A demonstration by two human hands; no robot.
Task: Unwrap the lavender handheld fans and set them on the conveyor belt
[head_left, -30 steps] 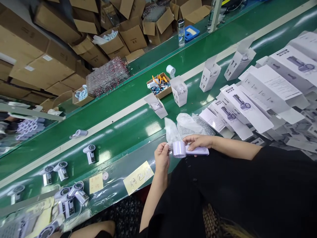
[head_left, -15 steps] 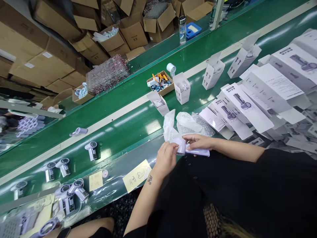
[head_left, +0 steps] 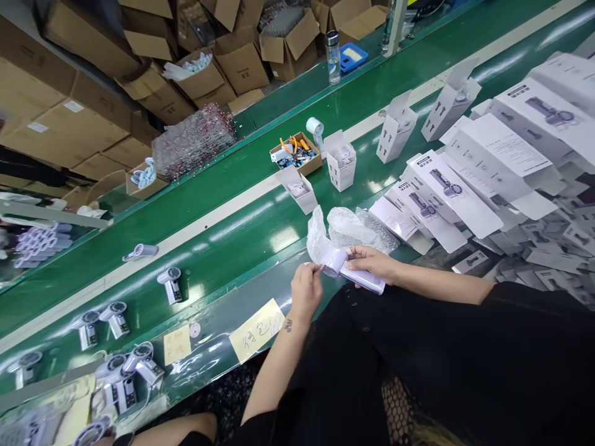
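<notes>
My right hand (head_left: 370,260) is closed around the handle of a lavender handheld fan (head_left: 367,281), which I hold at the table's near edge, its round head toward the left. At the rim of that head, my left hand (head_left: 307,290) has fingers and thumb pinched together; what is between them, if anything, is too small to make out. Just behind the fan head stands a bubble-wrap bag (head_left: 318,238), touching or nearly touching it. More bubble-wrap bags (head_left: 349,228) lie to its right.
Several printed white cartons (head_left: 444,186) are heaped at right. Open white boxes (head_left: 341,168) stand along the green conveyor belt (head_left: 242,232) beside a small tool box (head_left: 304,164). More fans (head_left: 171,285) lie at left, near a handwritten paper (head_left: 258,330). Another person's leg (head_left: 186,427) shows below.
My left hand has drawn slightly left from the fan head, fingers still pinched. The fan has tilted, its handle end pointing lower. The whole view has shifted a little.
</notes>
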